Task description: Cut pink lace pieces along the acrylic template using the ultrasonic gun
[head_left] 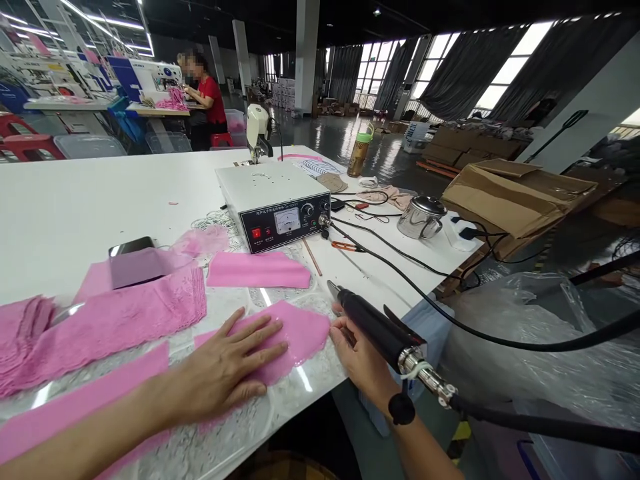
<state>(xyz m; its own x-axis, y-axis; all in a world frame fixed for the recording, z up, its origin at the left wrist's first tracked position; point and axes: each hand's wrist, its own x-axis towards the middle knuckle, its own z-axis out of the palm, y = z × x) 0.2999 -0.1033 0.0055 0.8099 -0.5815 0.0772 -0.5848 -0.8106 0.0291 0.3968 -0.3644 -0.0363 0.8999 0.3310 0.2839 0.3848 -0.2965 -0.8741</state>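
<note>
My left hand (235, 363) lies flat with fingers spread on a pink fabric piece (300, 330), pressing it to the clear-covered table. At the right edge of that piece is my right hand (363, 357), its fingers curled around a black corded handpiece (375, 327) with a metal tip. Thumb and fingertips touch the fabric's edge; whether they also pinch it I cannot tell. The tip points up and left, just off the cloth. Beyond it sit a folded pink strip (259, 270) and the black-fronted control box (287, 220) to which a cable runs.
Pink lace fabric (145, 310) and a phone (135, 260) lie at left. Orange snips (347, 247), a lidded glass mug (423, 217) and a bottle (359, 155) stand right of the box. Cables cross the right table edge. A person in red (210, 100) sits at a sewing machine.
</note>
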